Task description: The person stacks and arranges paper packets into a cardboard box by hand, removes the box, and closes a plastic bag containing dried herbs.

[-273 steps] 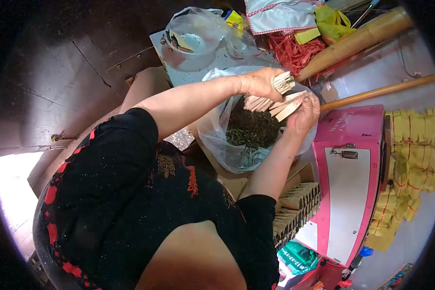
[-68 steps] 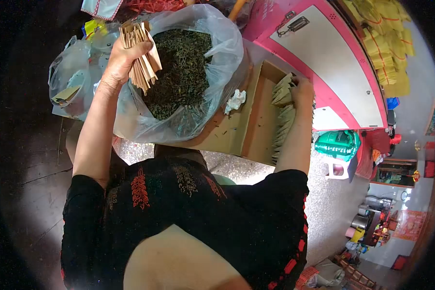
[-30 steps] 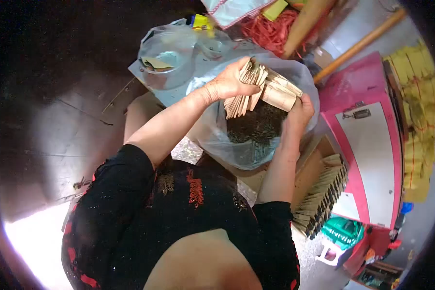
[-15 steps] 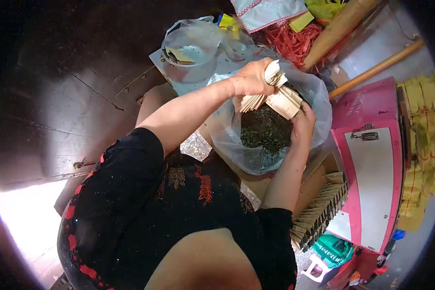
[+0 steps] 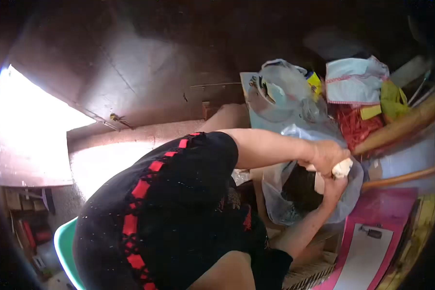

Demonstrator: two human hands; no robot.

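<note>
Drawn together since half a second earlier, the left hand (image 5: 325, 154) and right hand (image 5: 334, 186) close around a paper bundle (image 5: 343, 167) over the plastic bag (image 5: 274, 194), which holds dark leaves (image 5: 298, 188). Beyond the bag are a clear tub (image 5: 286, 92) on the surface (image 5: 262, 126) and red strips (image 5: 356, 127); right of it stands a pink cabinet (image 5: 384, 200).

- Top (image 5: 174, 208): black, scattered with tiny pale specks.
- Left sleeve (image 5: 222, 145): black, short.
- Right sleeve (image 5: 275, 263): black, short.
- Red patches (image 5: 141, 189): blocky, in a row along the top's left side.
- Red motif (image 5: 247, 220): on the top's front.
- Tan motif (image 5: 234, 197): also on the top's front, dotted.
</note>
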